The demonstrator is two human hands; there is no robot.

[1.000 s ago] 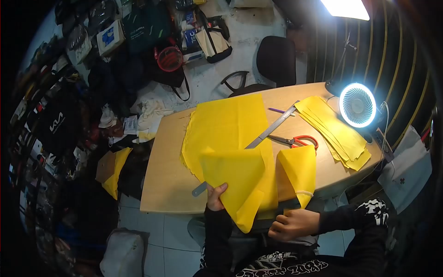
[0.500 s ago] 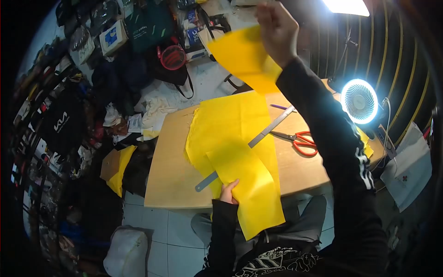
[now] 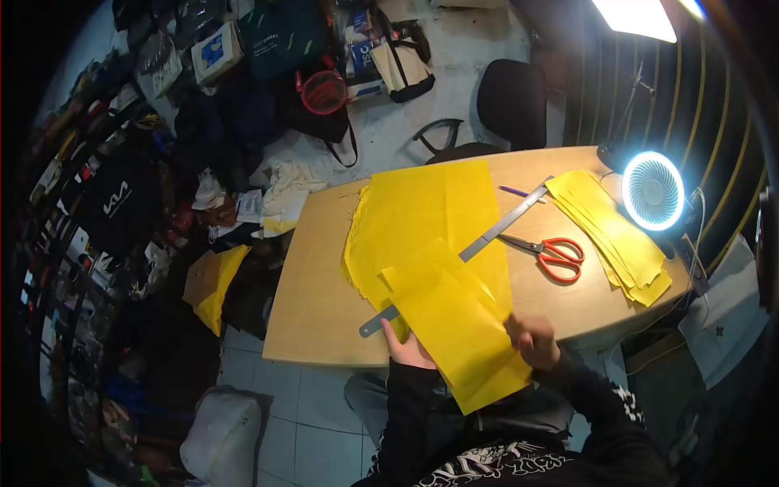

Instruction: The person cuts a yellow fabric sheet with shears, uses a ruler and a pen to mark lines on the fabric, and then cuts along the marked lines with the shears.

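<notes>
My left hand [image 3: 407,349] is closed on the left edge of some yellow fabric pieces [image 3: 454,341], its thumb on the near side. They overlap and tilt over the table's front edge and my lap. At their right edge is my right hand [image 3: 535,342], slightly blurred, with fingers curled in against the fabric. Beneath lies a larger yellow fabric sheet [image 3: 422,203] with a ragged left edge. A metal ruler [image 3: 507,219] crosses this sheet diagonally, its middle hidden by the held pieces. Scissors with red handles [image 3: 560,260] lie right of the ruler.
A fanned stack of yellow strips [image 3: 608,235] lies on the wooden table [image 3: 312,284] at right, beside a lit round fan [image 3: 653,191]. A purple pen [image 3: 513,191] rests near the ruler's far end. Behind the table stands a dark chair [image 3: 511,101]; bags and clutter fill the left.
My right hand has come down from high above the table to the held pieces' right edge. The yellow piece it carried is no longer raised. The view has shifted slightly.
</notes>
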